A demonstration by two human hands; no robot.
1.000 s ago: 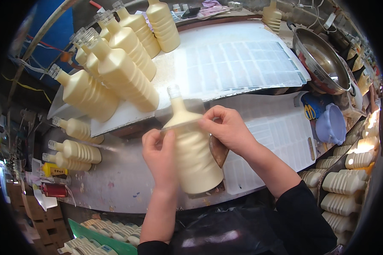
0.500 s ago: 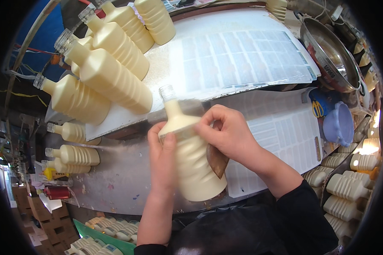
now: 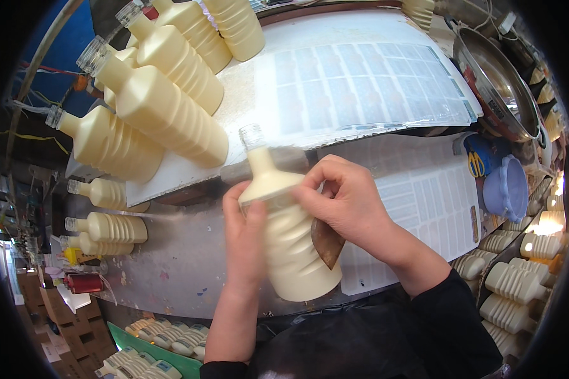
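Observation:
In the middle stands a cream ribbed bottle with a clear threaded neck, tilted with its base toward me. My left hand is closed on its left side, thumb on the front below the shoulder. A thin translucent strip crosses the bottle just under the shoulder. My right hand pinches at the right end of that strip, against the bottle. Tucked in the same hand is a brown flat scraper-like piece, its pointed corner hanging down. The fingertips of the right hand partly hide what they pinch.
Printed label sheets lie on the white raised board; another sheet is on the grey table. Several cream bottles stand at left. A metal pan, a lilac basin and yellow-handled scissors are right.
Both hands and the bottle appear slightly further right, while the view itself has shifted a little. The grips look the same.

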